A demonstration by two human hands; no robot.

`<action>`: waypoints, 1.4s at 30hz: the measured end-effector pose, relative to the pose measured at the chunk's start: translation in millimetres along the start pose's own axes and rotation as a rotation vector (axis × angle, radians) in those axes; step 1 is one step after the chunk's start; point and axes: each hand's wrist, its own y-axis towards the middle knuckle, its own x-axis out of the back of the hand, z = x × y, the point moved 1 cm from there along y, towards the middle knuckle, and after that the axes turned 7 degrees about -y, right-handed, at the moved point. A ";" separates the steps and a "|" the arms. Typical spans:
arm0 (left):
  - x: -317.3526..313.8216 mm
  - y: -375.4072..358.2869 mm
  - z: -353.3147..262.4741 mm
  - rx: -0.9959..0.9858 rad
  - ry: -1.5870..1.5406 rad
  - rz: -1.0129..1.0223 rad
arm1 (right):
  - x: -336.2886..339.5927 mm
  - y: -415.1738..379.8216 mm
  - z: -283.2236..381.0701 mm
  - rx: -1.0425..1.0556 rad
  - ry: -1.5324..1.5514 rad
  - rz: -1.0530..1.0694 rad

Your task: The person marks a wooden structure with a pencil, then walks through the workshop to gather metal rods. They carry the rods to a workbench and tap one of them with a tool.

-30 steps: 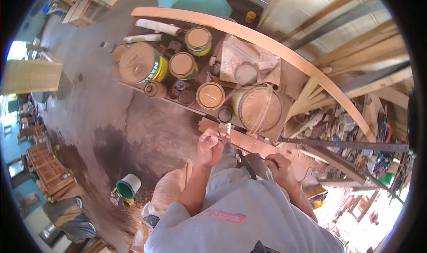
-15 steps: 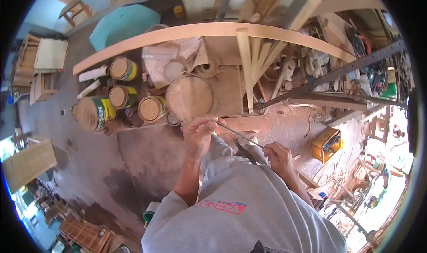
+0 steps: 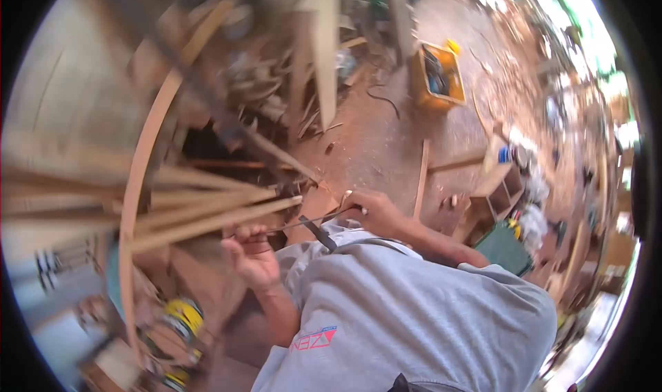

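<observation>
View swung right since earlier; left hand (image 3: 252,254) and right hand (image 3: 369,209) both grasping thin metal rod (image 3: 307,221) ends.

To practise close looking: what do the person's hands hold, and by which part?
A thin metal rod: left hand at one end, right hand at the other.

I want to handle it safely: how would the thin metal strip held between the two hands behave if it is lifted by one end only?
The thin metal strip would probably droop or spring a little, being long and slim between the left hand and right hand. It looks light. Its narrow edge might slip or cut.
</observation>
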 end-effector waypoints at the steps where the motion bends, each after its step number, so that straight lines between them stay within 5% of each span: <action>1: -31.7 11.5 37.4 0.091 0.052 -0.012 | 30.7 -8.5 -16.5 -0.025 -0.005 -0.100; 5: -108.5 55.4 157.8 0.516 0.155 0.265 | 105.8 -47.3 -53.4 -0.233 0.110 -0.414; 12: -167.7 54.8 312.8 0.953 0.288 0.588 | 125.5 -83.0 -87.9 -0.479 0.411 -0.687; 17: -194.1 69.0 383.9 1.017 0.270 0.585 | 152.7 -73.0 -115.4 -0.676 0.586 -0.762; 20: -210.9 95.3 439.7 0.977 0.352 0.606 | 195.2 -49.5 -139.2 -0.537 0.385 -0.888; 25: -251.7 138.6 535.5 1.076 0.266 0.739 | 255.1 -8.6 -203.4 -0.611 0.269 -1.045; 38: -336.2 283.3 600.0 0.864 0.488 0.640 | 419.2 144.5 -301.2 -0.369 0.308 -0.642; 40: -324.0 291.3 594.9 0.728 0.648 0.580 | 434.3 155.6 -313.0 -0.297 0.293 -0.588; 42: -319.9 309.1 575.6 0.388 0.881 0.520 | 448.2 176.1 -320.5 -0.362 0.561 -0.658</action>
